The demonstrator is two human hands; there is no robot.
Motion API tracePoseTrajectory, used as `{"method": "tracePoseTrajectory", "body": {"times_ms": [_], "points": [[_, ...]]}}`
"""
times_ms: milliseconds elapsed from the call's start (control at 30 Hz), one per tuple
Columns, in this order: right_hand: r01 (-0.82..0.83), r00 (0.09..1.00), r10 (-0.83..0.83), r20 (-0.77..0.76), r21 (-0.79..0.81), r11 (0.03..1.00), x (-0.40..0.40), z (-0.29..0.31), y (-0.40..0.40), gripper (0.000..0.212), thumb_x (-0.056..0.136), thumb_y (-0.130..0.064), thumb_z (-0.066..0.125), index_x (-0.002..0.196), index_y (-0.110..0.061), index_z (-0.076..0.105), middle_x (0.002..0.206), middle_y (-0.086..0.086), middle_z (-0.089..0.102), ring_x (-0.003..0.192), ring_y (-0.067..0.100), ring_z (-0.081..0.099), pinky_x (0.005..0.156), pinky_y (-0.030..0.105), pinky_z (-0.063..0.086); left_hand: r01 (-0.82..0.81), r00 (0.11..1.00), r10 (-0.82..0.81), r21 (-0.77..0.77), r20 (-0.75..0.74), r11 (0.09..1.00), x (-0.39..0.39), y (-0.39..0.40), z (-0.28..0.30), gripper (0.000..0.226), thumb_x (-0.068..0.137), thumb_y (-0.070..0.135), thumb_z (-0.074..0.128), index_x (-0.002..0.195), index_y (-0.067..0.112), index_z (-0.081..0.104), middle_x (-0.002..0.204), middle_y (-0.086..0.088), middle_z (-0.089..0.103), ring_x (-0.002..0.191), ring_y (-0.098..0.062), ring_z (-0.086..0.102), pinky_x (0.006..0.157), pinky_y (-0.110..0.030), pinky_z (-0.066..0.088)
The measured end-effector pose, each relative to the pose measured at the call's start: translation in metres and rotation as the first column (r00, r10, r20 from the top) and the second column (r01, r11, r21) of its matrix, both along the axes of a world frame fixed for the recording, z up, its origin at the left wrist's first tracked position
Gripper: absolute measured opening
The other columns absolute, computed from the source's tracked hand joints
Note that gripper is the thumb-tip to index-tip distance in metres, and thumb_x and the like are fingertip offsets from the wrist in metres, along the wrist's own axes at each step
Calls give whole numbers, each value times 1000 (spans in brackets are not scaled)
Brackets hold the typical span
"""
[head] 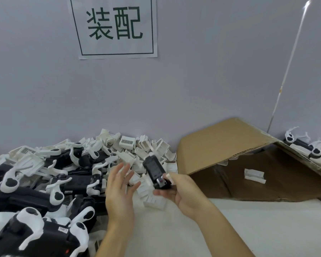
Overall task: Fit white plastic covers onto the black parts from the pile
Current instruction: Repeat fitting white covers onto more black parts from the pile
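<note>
My right hand (182,193) grips a small black part (155,172) by its lower end and holds it tilted above the table. My left hand (120,190) hovers just left of it, fingers straight and spread, touching nothing. Behind both hands lies a heap of white plastic covers (137,151) against the wall. A big pile of black parts with white arms (44,186) fills the left side of the table. Loose white covers (152,199) lie under my right hand.
A cardboard box (248,164) lies on its side at the right, with a single white cover (254,175) inside. More black and white parts (311,151) rest on its upper flap. A paper sign (115,26) hangs on the grey wall.
</note>
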State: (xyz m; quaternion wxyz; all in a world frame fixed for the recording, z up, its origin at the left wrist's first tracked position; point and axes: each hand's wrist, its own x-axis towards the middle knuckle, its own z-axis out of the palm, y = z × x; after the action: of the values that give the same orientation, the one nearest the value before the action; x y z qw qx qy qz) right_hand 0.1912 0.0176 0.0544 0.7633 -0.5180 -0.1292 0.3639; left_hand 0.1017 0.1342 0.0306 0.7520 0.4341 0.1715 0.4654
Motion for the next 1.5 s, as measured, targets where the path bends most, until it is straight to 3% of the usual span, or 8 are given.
{"method": "tracePoseTrajectory", "body": {"times_ms": [133, 267, 400, 633, 900, 1067, 1167, 1500], "points": [[356, 934, -326, -144, 358, 863, 24, 64, -4, 20, 102, -8, 45, 92, -1, 61, 86, 17, 62, 57, 24, 66, 45, 21, 53, -3, 1000, 3, -16, -10, 1000, -1, 1, 1, 28, 107, 15, 37, 114, 22, 63, 126, -6, 67, 115, -23, 63, 82, -39, 51], [525, 842, -484, -239, 569, 632, 49, 91, -31, 53, 105, -45, 39, 146, -11, 40, 123, 15, 50, 84, 31, 75, 86, 40, 58, -4, 1000, 4, -9, -18, 1000, -2, 0, 1, 31, 106, 11, 36, 109, 21, 66, 120, -5, 69, 106, -22, 66, 78, -39, 52], [437, 864, -488, 125, 293, 850, 22, 27, -18, 23, 106, -23, 43, 89, -21, 59, 97, 7, 66, 76, 23, 71, 64, 28, 47, 19, 999, -19, 1, -32, 1000, -2, 0, 1, 31, 106, 10, 35, 112, 15, 65, 114, -6, 71, 97, -20, 68, 75, -36, 51], [314, 764, -94, 638, -242, 918, -17, -70, 9, 33, 94, 2, 55, 87, -22, 76, 71, -6, 71, 60, 6, 64, 62, 19, 52, 29, 993, -13, 129, -121, 991, -2, -3, -3, 26, 100, -4, 41, 94, 3, 65, 87, -10, 75, 79, -22, 69, 63, -28, 55], [382, 709, -150, 689, -195, 903, -15, -72, 5, 36, 88, 5, 57, 78, -24, 75, 73, -11, 72, 64, 7, 63, 64, 21, 51, 113, 968, -26, 343, -250, 932, 0, -6, -7, 40, 78, -23, 33, 64, 2, 61, 60, -6, 63, 56, -14, 59, 56, -20, 49], [413, 681, -204, 703, -139, 900, -12, -75, 6, 33, 86, 8, 56, 79, -19, 73, 72, -9, 71, 68, 7, 64, 63, 18, 49, 340, 828, 98, 633, -553, 696, 6, -11, -24, 44, 76, -9, 44, 52, 26, 55, 51, 8, 53, 51, -3, 44, 52, -21, 35], [431, 691, -244, 680, -116, 895, -11, -76, 6, 31, 88, 8, 57, 82, -19, 70, 72, -3, 70, 69, 13, 65, 64, 21, 50, 410, 728, 262, 708, -634, 574, 8, -9, -45, 37, 81, -3, 47, 71, 32, 50, 78, 11, 57, 72, 2, 50, 62, -15, 38], [409, 589, -218, 778, -54, 911, -18, -78, 8, 33, 87, 6, 61, 86, -26, 66, 69, -6, 62, 65, 9, 57, 55, 15, 42, 279, 784, 289, 728, -549, 627, 11, -5, -64, 32, 77, -5, 51, 70, 26, 54, 79, 11, 53, 76, 3, 51, 63, -12, 38]]}}
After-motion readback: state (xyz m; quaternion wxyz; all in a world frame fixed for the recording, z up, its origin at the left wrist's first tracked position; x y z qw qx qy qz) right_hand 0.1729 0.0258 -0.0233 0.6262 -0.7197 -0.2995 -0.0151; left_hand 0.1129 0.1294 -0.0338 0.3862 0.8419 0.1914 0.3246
